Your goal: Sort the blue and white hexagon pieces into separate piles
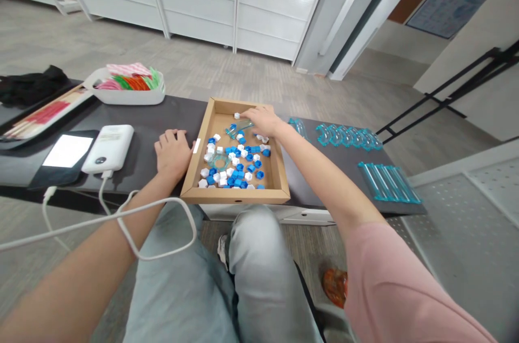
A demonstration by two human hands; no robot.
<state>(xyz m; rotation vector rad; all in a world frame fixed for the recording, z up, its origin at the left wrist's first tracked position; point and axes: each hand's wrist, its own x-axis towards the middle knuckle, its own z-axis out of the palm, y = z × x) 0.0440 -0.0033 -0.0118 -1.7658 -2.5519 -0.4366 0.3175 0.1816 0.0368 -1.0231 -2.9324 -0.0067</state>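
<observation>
A shallow cardboard box (pixel 235 198) on the dark table holds many small blue and white hexagonal pieces (pixel 237 162) and a few clear teal plastic parts (pixel 221 162). Flat on the table beside the box's left wall, my left hand (pixel 173 155) rests with its fingers spread, its thumb side against or close to the wall. My right hand (pixel 263 119) is over the far right part of the box, fingers stretched leftward. Its index fingertip is at a lone white piece (pixel 237 115); whether it touches is unclear. The undersides of the other fingers are hidden.
Right of the box lie teal curved tubes (pixel 348 136) and teal straight tubes (pixel 389 183) in rows. To the left are a white power bank (pixel 109 148) with a cable (pixel 162 201), a black pouch (pixel 65 154), and a white basket (pixel 130 95) of colourful strips.
</observation>
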